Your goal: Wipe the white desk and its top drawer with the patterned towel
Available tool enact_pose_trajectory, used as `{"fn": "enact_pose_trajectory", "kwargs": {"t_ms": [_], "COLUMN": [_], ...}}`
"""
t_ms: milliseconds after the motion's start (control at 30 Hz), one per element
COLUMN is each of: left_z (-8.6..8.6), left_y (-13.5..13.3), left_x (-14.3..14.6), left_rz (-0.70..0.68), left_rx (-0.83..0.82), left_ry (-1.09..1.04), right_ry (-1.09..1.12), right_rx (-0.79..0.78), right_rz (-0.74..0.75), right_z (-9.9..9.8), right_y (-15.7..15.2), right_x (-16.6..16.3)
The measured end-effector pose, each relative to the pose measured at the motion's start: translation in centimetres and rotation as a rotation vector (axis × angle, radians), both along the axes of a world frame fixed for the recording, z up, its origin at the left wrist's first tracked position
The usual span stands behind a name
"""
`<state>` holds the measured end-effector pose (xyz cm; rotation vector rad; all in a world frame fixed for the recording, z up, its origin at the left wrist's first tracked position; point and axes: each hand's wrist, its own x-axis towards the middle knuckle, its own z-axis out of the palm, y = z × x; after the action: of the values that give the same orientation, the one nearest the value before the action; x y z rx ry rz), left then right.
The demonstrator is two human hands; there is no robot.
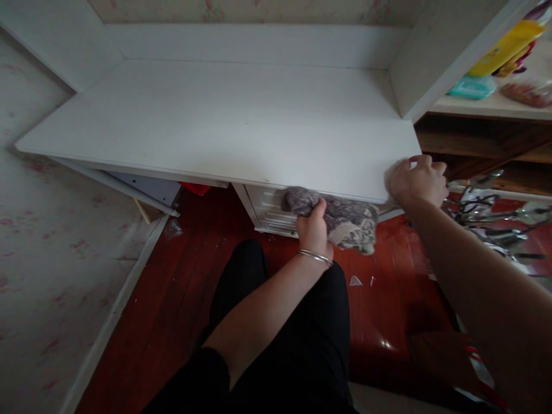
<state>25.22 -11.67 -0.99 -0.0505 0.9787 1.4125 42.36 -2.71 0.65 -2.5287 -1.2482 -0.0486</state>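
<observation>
My left hand [314, 227] is closed around a grey, fuzzy patterned cloth [351, 221], bunched up and held against the front edge of the white desk [241, 126]. Part of the cloth hangs below the desktop, in front of the white drawers [276, 213]. At the desk's front right corner is my right hand [420, 181], its fingers bent over the side edge. The undersides of those fingers are hidden.
To the right, a shelf [457, 106] carries a yellow packet [506, 49] and a teal packet [473, 86]. Below it are several metal clip hangers [495, 218]. Small plastic scraps [356, 280] lie on the red wooden floor [383, 310]. A papered wall [47, 259] stands at left.
</observation>
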Motion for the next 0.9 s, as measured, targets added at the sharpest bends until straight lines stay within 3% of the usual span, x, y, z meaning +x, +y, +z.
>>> {"fn": "enact_pose_trajectory", "kwargs": {"t_ms": [133,267,400,533,600,700,800,900], "left_z": [-2.8,-6.6,-10.9,-13.8,-14.0,-12.8,-10.3,-6.9], "left_y": [0.2,1.1,1.8,2.8,3.4,4.2,4.7,4.5], "left_x": [6.6,9.2,6.5,0.4,-3.1,-7.8,-11.1,-12.7], "left_rz": [-0.116,-0.145,-0.077,0.056,0.112,0.188,0.243,0.258], "left_rx": [-0.019,-0.146,-0.27,-0.312,-0.31,-0.277,-0.233,-0.166], "left_ry": [-0.122,-0.117,0.049,0.152,0.195,0.256,0.3,0.315], "right_ry": [0.005,0.011,0.011,0.019,0.016,0.024,0.036,0.032], "right_rx": [-0.007,-0.029,-0.021,-0.017,-0.017,-0.025,-0.031,-0.023], "right_rz": [0.007,0.003,0.012,0.01,0.013,0.035,0.042,0.039], "right_z": [0.4,0.8,0.8,0.7,0.7,0.5,0.3,0.1], "right_y": [-0.1,-0.1,0.0,0.0,0.0,0.0,0.0,0.0], "right_x": [-0.2,-0.3,-0.2,-0.1,-0.1,0.1,0.3,0.3]}}
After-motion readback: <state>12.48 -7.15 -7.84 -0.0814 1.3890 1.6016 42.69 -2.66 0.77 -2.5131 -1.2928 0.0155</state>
